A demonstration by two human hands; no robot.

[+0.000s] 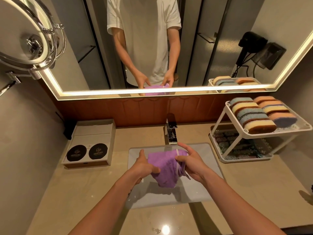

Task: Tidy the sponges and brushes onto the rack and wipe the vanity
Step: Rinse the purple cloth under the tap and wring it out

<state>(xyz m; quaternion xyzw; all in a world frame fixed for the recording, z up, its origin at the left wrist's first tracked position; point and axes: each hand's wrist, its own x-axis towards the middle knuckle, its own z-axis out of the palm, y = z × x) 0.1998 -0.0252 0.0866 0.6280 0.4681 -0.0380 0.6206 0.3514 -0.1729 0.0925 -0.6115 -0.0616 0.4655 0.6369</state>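
the lower shelf of the rack (218, 121), right of the tap (171, 131), holds dark striped things (237, 145). they show only through the dotted plastic and are too blurred, so i cannot tell if they are brushes. far right of the tap, at the frame edge, a dark object (305, 195) is cut off and not readable. high and left of the tap, a round chrome mirror (22, 31) is also cut by the edge. part of the cloth (166, 164) is hidden under the fingers.

the cloth is purple, soft and fluffy, with a pale band along one edge. it is bunched and hangs a little, in front of the tap and over the sink (194, 192). the left hand (144, 165) grips its left side with curled fingers. the right hand (191, 163) is clamped on its right side, with the thumb stretched above.

the sink is a pale rectangle with rounded corners, set in the smooth beige desk (76, 192). there are some wet drops near its front edge. the tap is square and shiny chrome. the rack is white plastic with slanted legs. on its top shelf lie the sponges (254, 114), in two rows, thick and porous, blue, yellow, orange and violet, leaning on each other. left of the tap stands a flat box (94, 131) with two black round discs (76, 152) on it. behind the tap is a brown panel and a wall mirror (211, 22) with a lit border. the mirror shows a black hair dryer (249, 43).
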